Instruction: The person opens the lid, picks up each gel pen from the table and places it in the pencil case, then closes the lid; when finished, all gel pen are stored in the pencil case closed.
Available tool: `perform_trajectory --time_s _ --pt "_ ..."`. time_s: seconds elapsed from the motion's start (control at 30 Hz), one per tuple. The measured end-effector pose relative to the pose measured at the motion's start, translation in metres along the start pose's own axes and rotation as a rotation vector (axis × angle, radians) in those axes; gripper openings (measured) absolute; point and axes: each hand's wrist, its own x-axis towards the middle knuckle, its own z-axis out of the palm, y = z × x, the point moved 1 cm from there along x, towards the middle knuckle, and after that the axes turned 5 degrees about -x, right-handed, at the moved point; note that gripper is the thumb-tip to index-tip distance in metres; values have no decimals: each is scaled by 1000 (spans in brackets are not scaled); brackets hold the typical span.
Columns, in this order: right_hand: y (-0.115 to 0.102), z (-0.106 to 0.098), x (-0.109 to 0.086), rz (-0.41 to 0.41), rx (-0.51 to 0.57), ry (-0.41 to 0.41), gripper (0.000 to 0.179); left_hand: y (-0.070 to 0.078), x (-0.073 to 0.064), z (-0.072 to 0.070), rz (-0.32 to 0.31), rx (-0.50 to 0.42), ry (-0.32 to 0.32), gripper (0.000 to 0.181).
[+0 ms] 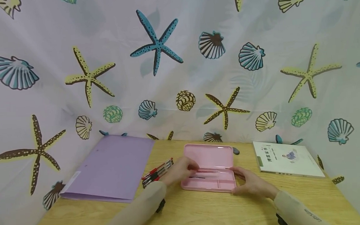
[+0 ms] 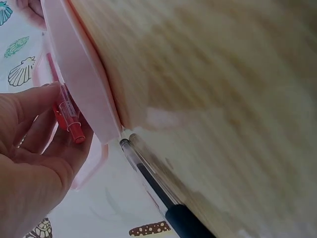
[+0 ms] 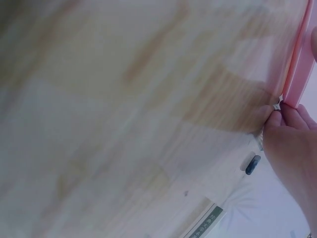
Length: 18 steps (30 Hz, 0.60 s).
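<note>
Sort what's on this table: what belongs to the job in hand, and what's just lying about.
Part of the job:
Case, open, the right hand at its side
Red pen, held by the left hand
Loose pens near the case, probably

Just lying about, it seems:
Folder
Book
Small dark object, too small to identify

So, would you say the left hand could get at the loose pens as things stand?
Probably not straight away: the left hand holds a red pen, though the loose pens lie close beside it.
</note>
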Motion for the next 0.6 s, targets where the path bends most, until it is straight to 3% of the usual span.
perform_trajectory --time_s 0.23,0.43,0.6 --pt "0 -1 -1 -3 -5 0 90 4 5 7 42 42 -35 13" --pt "1 -1 0 -13 -6 -6 89 4 9 12 -14 82 -59 13" --pt "1 0 0 -5 12 -8 89 5 11 13 -21 89 -73 14"
